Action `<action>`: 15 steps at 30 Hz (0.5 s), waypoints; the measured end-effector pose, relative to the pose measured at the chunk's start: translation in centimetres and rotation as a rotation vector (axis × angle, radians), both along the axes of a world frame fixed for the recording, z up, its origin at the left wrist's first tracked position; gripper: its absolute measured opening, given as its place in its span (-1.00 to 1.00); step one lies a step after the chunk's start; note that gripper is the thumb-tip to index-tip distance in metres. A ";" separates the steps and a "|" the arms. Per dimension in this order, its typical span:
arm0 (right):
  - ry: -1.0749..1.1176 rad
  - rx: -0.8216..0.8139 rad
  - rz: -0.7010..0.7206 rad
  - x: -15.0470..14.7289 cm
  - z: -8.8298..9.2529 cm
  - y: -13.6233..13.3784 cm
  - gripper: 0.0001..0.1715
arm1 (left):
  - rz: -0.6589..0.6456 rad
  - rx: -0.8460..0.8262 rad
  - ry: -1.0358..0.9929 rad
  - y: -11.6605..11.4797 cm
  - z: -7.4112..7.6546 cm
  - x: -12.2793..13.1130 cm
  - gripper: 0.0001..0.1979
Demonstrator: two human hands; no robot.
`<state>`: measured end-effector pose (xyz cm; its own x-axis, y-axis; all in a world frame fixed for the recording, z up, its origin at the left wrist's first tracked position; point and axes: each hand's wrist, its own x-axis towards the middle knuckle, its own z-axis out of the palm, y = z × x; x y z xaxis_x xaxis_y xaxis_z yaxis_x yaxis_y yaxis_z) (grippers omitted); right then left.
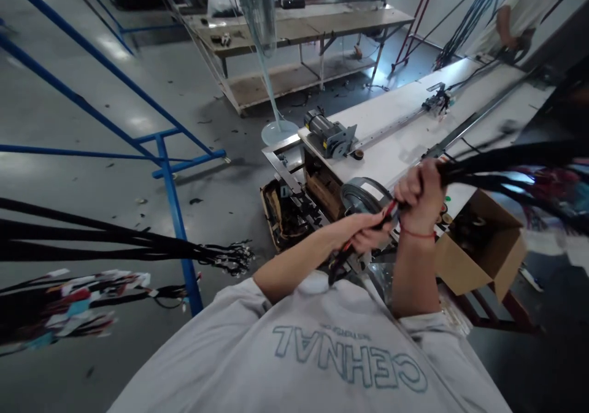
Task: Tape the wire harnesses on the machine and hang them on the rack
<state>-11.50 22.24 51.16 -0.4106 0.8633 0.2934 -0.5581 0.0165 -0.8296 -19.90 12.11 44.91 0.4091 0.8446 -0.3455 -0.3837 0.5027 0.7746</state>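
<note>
A thick bundle of black cables (497, 167) is gripped at one end in the closed right hand (421, 195) and is stretched off to the right, roughly level and blurred. A red-and-black-handled plier-like tool (341, 262) is held in the left hand (363, 232), its upper end brought just beside that gripped end.

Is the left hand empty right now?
No, the left hand holds red-handled pliers beside the right hand, which grips the black cable bundle.
</note>
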 end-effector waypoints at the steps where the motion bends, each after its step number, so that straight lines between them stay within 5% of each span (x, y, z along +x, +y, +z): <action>1: -0.144 -0.032 -0.159 -0.5 -0.7 1.2 -0.62 | 0.122 0.047 0.102 0.8 -0.1 -0.1 -0.68; 3: -0.420 -0.061 -0.316 -1.3 -1.9 3.0 -0.58 | 0.296 0.140 0.303 1.9 0.0 -0.1 -0.72; 6: -0.536 -0.094 -0.169 -1.2 -2.2 3.1 -0.62 | 0.225 0.237 0.256 1.7 0.3 -0.4 -0.73; 11: 0.031 -0.393 0.514 0.2 0.4 -0.5 -0.60 | -0.098 0.221 -0.279 -1.7 -1.6 -1.9 -0.59; 15: 0.247 -0.431 0.517 0.7 0.2 -0.1 -0.53 | -0.169 0.104 -0.224 -3.8 -4.3 -1.5 -0.48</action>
<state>-10.83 22.19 51.40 -0.7641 0.6362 0.1070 -0.5781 -0.6017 -0.5512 -21.38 8.34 40.64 0.6033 0.7841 -0.1458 -0.4687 0.4965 0.7306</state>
